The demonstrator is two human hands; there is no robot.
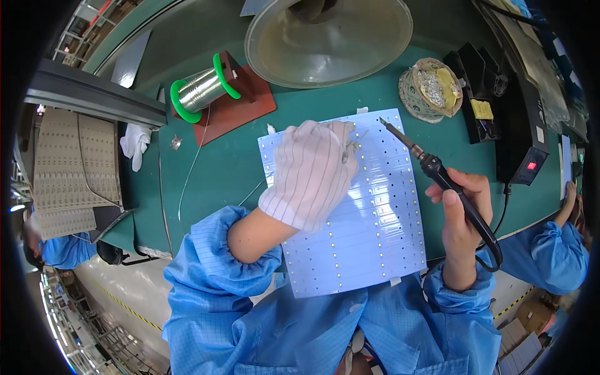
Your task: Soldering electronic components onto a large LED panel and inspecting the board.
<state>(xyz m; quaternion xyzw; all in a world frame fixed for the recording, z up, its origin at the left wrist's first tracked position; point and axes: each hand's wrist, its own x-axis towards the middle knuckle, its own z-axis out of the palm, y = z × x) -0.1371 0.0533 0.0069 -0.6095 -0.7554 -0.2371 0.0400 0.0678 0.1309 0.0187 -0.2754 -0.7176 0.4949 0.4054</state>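
pale panel [369, 209] on green bench [234, 162], lower edge past the bench's front; gloved left hand [311, 172] over upper left of panel, grip impossible to tell; bare right hand [460, 220] apart, clamped on soldering iron [441, 175], tip near upper right corner; open bench below solder spool [201, 91].

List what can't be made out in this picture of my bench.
All in the head view:
Board under the left hand: hidden by that gloved hand.
Whether the iron touches the board: tip too small to tell.
Hood top: cut off by the upper edge.
Co-worker beyond the blue sleeve: lost in the dark right rim.
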